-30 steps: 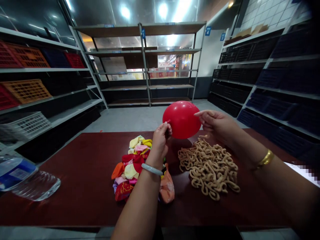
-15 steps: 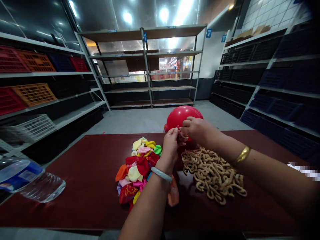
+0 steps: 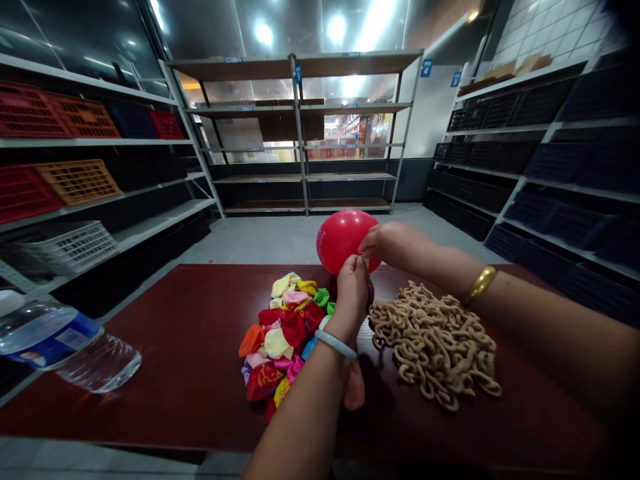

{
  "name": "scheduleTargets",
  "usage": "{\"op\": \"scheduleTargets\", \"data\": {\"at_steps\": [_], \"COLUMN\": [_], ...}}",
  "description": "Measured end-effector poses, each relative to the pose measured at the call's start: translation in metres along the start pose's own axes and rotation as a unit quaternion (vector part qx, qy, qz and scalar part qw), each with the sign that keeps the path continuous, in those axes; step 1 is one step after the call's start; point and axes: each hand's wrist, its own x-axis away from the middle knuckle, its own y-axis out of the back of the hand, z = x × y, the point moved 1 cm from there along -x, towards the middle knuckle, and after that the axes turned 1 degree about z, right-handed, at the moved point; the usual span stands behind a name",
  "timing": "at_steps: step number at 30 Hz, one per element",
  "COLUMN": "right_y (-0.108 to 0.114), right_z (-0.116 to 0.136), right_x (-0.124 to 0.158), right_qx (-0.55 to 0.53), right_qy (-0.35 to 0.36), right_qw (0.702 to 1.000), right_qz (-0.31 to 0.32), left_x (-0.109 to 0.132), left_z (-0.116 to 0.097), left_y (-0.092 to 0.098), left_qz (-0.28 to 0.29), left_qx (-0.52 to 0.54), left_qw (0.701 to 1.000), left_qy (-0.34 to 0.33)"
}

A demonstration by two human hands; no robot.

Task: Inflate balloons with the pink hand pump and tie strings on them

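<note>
An inflated red balloon (image 3: 343, 240) is held up over the table's far edge. My left hand (image 3: 354, 287) pinches at its near side, apparently on the neck, which the fingers mostly hide. My right hand (image 3: 393, 241) is closed too, its fingertips meeting the left ones at the same spot. Below and left of my left hand lies a pile of uninflated balloons (image 3: 278, 343) in many colours. A heap of tan, rope-like loops (image 3: 435, 340) lies beneath my right forearm.
A large clear water bottle (image 3: 75, 340) with a blue label stands at the left of the dark red table (image 3: 190, 347). Shelves with crates (image 3: 80, 181) line the left side, dark crates (image 3: 550, 213) fill the right. A metal rack (image 3: 300, 133) stands behind.
The balloon has turned and shifted left relative to my hands. My fingertips have come closer together at its neck. The whole view has swung slightly left.
</note>
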Motion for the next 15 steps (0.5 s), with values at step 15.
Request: {"op": "scheduleTargets", "data": {"at_steps": [15], "right_y": [-0.042], "right_z": [-0.001], "right_x": [0.023], "right_qx": [-0.395], "right_qy": [-0.177], "right_qw": [0.9], "right_qz": [0.055], "left_x": [-0.003], "left_z": [-0.007], "left_y": [0.003], "left_qz": [0.024], "left_qx": [0.105], "left_qw": [0.994], "left_qy": [0.011]}}
